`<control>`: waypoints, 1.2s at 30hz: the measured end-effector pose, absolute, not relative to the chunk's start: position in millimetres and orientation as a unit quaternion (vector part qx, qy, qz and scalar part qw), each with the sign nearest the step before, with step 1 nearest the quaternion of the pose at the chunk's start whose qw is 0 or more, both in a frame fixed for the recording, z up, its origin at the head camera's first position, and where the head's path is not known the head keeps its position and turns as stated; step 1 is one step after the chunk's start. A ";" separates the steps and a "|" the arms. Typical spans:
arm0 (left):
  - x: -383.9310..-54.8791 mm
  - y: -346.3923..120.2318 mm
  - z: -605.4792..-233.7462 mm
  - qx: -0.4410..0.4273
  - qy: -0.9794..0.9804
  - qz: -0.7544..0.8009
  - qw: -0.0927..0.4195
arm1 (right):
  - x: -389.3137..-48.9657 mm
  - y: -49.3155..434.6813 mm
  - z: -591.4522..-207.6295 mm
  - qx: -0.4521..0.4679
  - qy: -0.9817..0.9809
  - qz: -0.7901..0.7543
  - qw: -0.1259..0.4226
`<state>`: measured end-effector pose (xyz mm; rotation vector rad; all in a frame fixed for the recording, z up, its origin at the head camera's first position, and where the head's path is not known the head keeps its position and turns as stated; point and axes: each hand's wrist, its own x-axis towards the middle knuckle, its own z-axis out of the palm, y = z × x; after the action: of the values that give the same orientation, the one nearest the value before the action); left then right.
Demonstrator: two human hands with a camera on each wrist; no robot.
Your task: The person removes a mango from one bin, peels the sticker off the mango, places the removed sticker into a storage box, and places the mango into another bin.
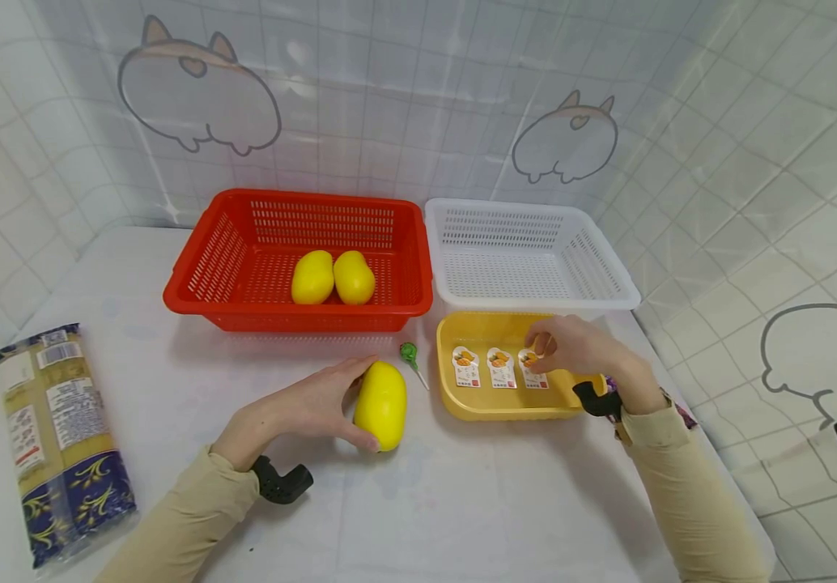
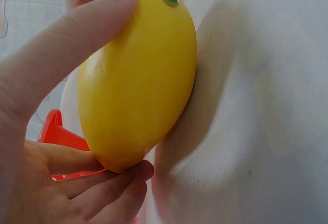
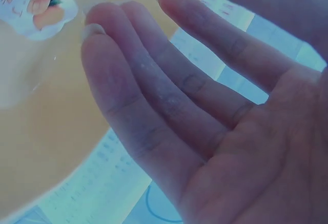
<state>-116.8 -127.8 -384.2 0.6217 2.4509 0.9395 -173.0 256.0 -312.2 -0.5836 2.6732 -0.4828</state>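
My left hand (image 1: 309,405) grips a yellow mango (image 1: 380,405) at its two ends, thumb by the green stem end and fingers round the other, close over the white tabletop. In the left wrist view the mango (image 2: 138,80) fills the middle. The right hand (image 1: 582,344) hovers in a yellow tray (image 1: 513,409), fingertips right at the rightmost of three small printed cards with orange fruit pictures (image 1: 501,368). Seen from the right wrist, its fingers (image 3: 154,80) are loosely extended with nothing between them, and a card (image 3: 43,8) lies just beyond the fingertips.
Behind stands a red basket (image 1: 200,304) with two mangoes (image 1: 312,278), beside a white basket (image 1: 535,304). A green lollipop (image 1: 409,353) lies left of the tray. A packet of noodles (image 1: 65,441) rests far left. Something purple (image 1: 684,417) shows partly behind the right wrist.
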 end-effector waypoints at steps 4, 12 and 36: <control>-116.3 -127.3 -383.7 0.221 0.887 0.338 0.223 | -170.5 252.4 -314.0 -0.213 0.946 -0.186 0.161; -116.3 -127.7 -383.5 0.221 0.888 0.335 0.224 | -162.9 238.6 -317.1 -0.201 0.945 -0.220 0.135; -116.2 -127.5 -383.5 0.225 0.890 0.332 0.217 | -139.8 190.3 -319.0 -0.203 0.928 -0.302 0.080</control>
<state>-116.2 -127.5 -383.5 0.6237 2.4654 0.9205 -139.8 190.3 -319.0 -0.6075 2.7752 -0.9040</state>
